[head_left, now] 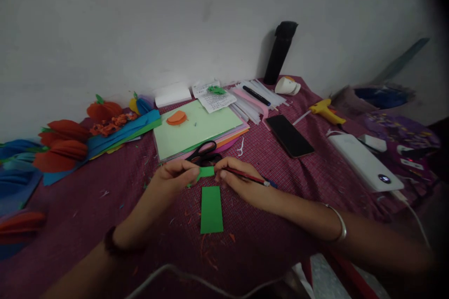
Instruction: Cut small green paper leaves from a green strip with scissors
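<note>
Between thumb and fingers, my left hand pinches a small green paper piece. A red and black pencil lies in the closed grip of my right hand, whose fingertips meet the right end of that green piece. Below both hands a larger green paper rectangle lies flat on the cloth. Just behind the fingers rest black-handled scissors, their blades hidden by my hands. Small orange and green paper scraps lie scattered around.
A stack of coloured sheets is behind the hands. Folded paper shapes fill the left side. Toward the right are a phone, a yellow glue gun, a white power bank and a black bottle. A white cable crosses the front.
</note>
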Demonstrator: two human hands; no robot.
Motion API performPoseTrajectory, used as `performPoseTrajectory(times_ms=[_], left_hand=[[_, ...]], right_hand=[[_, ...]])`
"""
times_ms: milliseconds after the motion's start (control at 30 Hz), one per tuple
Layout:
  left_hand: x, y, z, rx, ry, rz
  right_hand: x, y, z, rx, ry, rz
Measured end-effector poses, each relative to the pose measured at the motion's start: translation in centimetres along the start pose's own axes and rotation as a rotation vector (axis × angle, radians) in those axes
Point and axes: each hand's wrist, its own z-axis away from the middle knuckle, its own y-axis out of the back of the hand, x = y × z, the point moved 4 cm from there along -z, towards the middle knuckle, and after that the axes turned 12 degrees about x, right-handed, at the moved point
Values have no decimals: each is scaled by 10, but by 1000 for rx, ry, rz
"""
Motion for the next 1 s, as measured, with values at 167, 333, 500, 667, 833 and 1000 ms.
performPoseTrajectory(times_ms=[167, 333, 500, 667, 833, 1000], left_hand=[[-23, -23, 26, 34, 237, 360], [-42, -28, 33, 111, 305, 467], [-52, -19, 40, 81, 347, 461], [-50, -14, 49, 50, 295, 341], [-41, -12, 52, 93, 66, 137], [-31, -8, 58, 130, -235, -25]], right_hand=[[1, -7, 4, -52, -98, -105], [-15, 21, -5, -34, 200, 367], [-8, 74, -27, -117, 324, 978], [2, 92, -25, -204, 246, 1208], [-30, 43, -6, -153, 212, 709], [-37, -14, 5, -322, 166, 499]])
